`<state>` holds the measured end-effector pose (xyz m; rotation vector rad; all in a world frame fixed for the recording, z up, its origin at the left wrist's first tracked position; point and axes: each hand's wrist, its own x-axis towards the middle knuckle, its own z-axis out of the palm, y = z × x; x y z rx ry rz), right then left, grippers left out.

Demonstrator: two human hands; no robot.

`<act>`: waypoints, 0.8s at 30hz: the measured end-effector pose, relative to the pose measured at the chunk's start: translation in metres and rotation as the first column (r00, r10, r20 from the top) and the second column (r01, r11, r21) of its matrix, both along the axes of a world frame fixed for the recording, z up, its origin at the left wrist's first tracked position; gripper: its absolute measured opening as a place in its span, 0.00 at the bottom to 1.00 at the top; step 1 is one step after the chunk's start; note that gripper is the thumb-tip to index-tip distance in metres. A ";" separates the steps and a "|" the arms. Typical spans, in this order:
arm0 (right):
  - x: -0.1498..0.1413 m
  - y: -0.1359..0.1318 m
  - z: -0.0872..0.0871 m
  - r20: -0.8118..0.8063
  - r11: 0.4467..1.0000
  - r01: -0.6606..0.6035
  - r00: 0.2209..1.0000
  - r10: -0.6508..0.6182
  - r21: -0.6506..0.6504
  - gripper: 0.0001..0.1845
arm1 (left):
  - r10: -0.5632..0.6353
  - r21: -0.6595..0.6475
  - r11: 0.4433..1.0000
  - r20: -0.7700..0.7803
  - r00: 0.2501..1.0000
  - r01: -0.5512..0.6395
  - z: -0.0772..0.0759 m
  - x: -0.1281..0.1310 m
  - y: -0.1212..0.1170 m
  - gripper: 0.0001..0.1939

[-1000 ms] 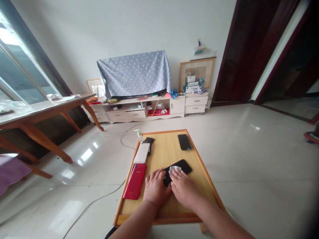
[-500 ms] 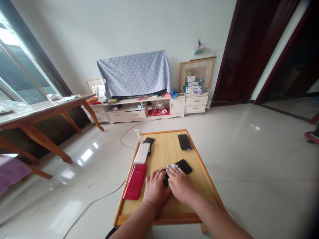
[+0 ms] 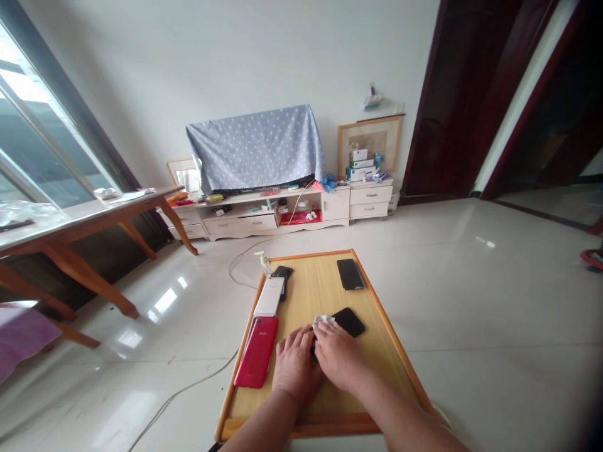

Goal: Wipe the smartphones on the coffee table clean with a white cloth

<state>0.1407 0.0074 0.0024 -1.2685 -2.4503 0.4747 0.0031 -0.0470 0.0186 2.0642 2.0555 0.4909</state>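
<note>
A black phone (image 3: 349, 321) lies aslant on the small wooden table (image 3: 325, 279), its near end covered by my hands. My left hand (image 3: 296, 359) grips that near end, fingers curled over its left side. Under the fingertips of my right hand (image 3: 336, 351) a crumpled white cloth (image 3: 323, 321) is pressed against the phone; most of the cloth is hidden. Left of my hands lies a red phone (image 3: 257, 351), back up. Above it is a white phone (image 3: 269, 296), partly over a dark phone (image 3: 284, 274).
Another black phone (image 3: 350, 274) lies at the table's far right. A clear pump bottle (image 3: 264, 263) stands at the far left corner. A raised wooden rim (image 3: 391, 320) edges the table. A cable (image 3: 188, 384) runs over the floor at left. A low white cabinet (image 3: 242, 224) stands against the wall.
The cloth under my right hand has shifted slightly toward my left hand along the phone. My left hand keeps its hold. The whole view has tilted up a little.
</note>
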 end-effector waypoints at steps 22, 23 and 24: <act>0.022 0.035 -0.004 0.064 0.963 0.268 0.962 -0.266 -0.025 0.28 | 0.003 0.032 0.999 -0.018 1.000 -0.003 -0.006 -0.003 -0.001 0.24; 0.025 0.037 -0.004 0.077 0.956 0.291 0.954 -0.289 -0.019 0.29 | 0.004 0.033 0.999 -0.017 1.000 -0.003 -0.006 -0.003 -0.001 0.25; 0.025 0.036 -0.005 0.085 0.955 0.296 0.952 -0.293 -0.016 0.29 | 0.005 0.028 1.000 -0.016 1.000 -0.004 -0.006 -0.003 -0.001 0.25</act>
